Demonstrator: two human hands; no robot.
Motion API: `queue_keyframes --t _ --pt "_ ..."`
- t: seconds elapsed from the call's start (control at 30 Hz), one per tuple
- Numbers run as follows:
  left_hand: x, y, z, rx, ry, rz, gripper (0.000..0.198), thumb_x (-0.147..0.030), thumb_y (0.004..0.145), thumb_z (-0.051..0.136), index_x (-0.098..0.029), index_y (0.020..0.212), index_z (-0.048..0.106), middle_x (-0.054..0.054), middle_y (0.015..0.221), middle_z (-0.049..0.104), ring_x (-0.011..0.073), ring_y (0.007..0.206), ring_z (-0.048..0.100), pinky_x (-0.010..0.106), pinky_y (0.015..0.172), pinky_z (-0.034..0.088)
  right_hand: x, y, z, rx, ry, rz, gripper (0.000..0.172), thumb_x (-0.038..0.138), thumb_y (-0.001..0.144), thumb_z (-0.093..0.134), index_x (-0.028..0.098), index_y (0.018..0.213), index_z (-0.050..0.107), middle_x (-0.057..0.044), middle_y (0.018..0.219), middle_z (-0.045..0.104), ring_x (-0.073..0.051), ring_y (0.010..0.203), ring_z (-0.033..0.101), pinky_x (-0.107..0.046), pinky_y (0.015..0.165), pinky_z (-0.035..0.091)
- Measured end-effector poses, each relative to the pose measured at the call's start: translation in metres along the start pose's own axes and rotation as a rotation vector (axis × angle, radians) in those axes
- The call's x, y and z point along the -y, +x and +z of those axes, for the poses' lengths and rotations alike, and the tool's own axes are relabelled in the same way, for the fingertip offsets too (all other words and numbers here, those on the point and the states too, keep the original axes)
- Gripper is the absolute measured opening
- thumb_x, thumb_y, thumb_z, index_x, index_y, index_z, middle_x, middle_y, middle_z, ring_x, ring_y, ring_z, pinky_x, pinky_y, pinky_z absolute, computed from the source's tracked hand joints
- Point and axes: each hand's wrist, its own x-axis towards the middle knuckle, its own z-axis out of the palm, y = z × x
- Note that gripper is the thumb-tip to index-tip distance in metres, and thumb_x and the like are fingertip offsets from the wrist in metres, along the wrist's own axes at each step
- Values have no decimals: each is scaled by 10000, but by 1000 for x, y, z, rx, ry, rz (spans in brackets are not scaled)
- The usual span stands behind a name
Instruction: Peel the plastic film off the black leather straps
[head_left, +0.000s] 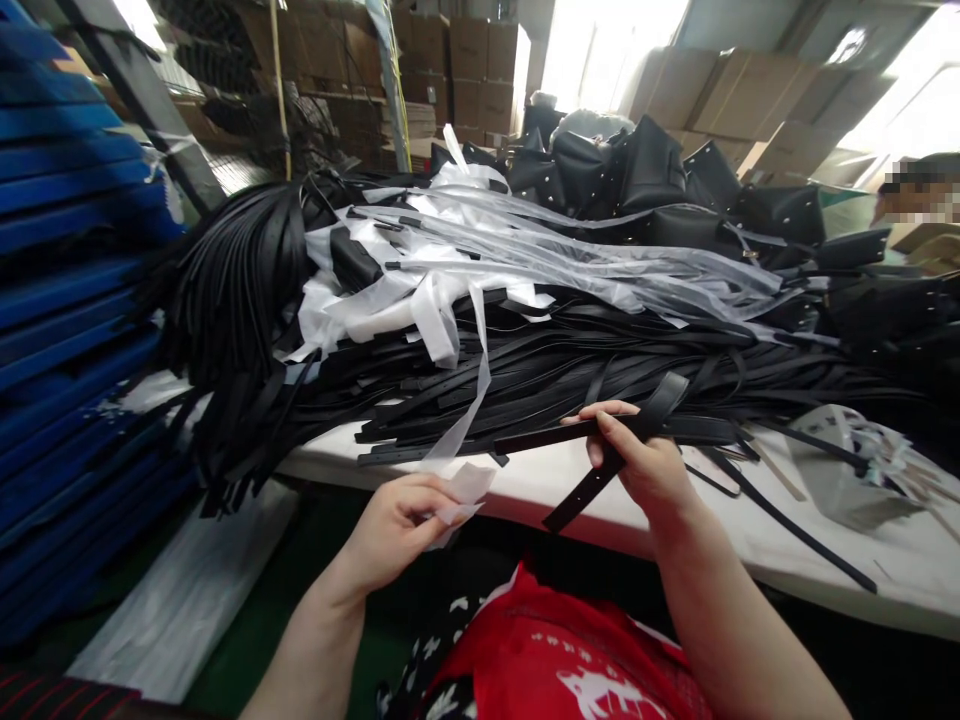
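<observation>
My left hand (409,520) is closed on a thin, whitish translucent strip of wrapping (472,485), pinched between thumb and fingers at the table's front edge. To its right, my right hand (637,455) grips a black strap (540,436) that looks like leather. The strap loops above my fingers, and one end with small holes hangs below toward the left. Behind both hands lies a thick heap of similar black straps (465,400). Crumpled white wrapping strips (435,310) and long clear sleeves (600,262) lie over the heap.
A white table (517,500) carries everything. At right sits a translucent bag (832,470) with scraps. Black bags (652,170) are piled behind, before stacked cartons (487,70). Blue stacked panels (67,300) stand at left. Part of another person (919,190) shows at far right.
</observation>
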Motion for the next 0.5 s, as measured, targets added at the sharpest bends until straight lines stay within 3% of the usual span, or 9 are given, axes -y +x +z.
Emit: queue_keyframes --t 0.3,0.5 --pt "-2 2 -2 75 -37 -16 142 -233 862 666 -216 810 797 55 845 731 165 729 660 221 632 494 1 -2 6 100 21 50 251 421 866 661 186 947 688 -72 816 735 -129 517 547 -266 484 425" --pt "-5 5 -1 88 -67 -35 163 -272 848 687 -187 749 785 70 816 720 167 707 653 221 616 489 0 -3 4 154 -26 63 258 431 876 645 187 952 681 -83 921 737 -126 543 564 -265 504 454"
